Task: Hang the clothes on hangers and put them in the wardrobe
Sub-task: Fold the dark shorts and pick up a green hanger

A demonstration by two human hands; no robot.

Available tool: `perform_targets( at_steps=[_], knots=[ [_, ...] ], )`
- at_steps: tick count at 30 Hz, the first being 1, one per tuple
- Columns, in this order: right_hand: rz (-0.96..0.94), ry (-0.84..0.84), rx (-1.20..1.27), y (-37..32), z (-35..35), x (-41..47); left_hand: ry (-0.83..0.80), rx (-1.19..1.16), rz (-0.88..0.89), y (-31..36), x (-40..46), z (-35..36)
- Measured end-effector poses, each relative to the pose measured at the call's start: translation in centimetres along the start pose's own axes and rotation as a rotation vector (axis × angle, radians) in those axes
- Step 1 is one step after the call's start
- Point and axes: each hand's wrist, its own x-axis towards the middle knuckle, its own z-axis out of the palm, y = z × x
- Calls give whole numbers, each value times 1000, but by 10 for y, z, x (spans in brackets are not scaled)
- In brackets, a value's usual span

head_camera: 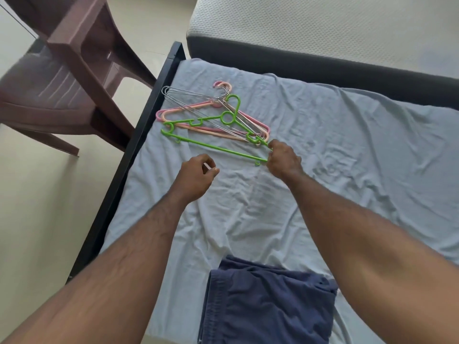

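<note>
A pile of hangers lies on the light blue bed sheet [347,150]. On top is a green plastic hanger [213,145], with pink and peach plastic hangers [173,111] and thin wire hangers [188,94] under it. My right hand [283,158] grips the right end of the green hanger. My left hand [196,175] hovers just in front of the hanger's bottom bar, fingers loosely curled, holding nothing. A folded dark blue garment [265,304] lies on the sheet near me, between my forearms.
A brown plastic chair [74,70] stands on the pale floor left of the bed. The bed's black frame edge [139,135] runs along the left side. A white mattress with a dark grey side [298,55] lies beyond the sheet.
</note>
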Motion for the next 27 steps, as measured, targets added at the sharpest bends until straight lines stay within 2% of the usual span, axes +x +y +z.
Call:
perform_targets(
  at_steps=[9, 13, 18, 20, 24, 27],
  knots=[
    [139, -109, -136, 15, 35, 47, -51, 9, -74, -29, 13, 16],
    [130, -111, 45, 25, 49, 39, -57, 29, -101, -41, 5, 16],
    [-11, -84, 346, 38, 56, 6, -47, 75, -88, -52, -14, 7],
    [-47, -104, 437, 43, 51, -9, 8, 134, -70, -58, -21, 1],
    [-205, -208, 404, 52, 37, -24, 197, 158, -129, -65, -39, -28],
    [-391, -416, 298, 46, 31, -39, 175, 48, -227, -77, -57, -48]
  ],
)
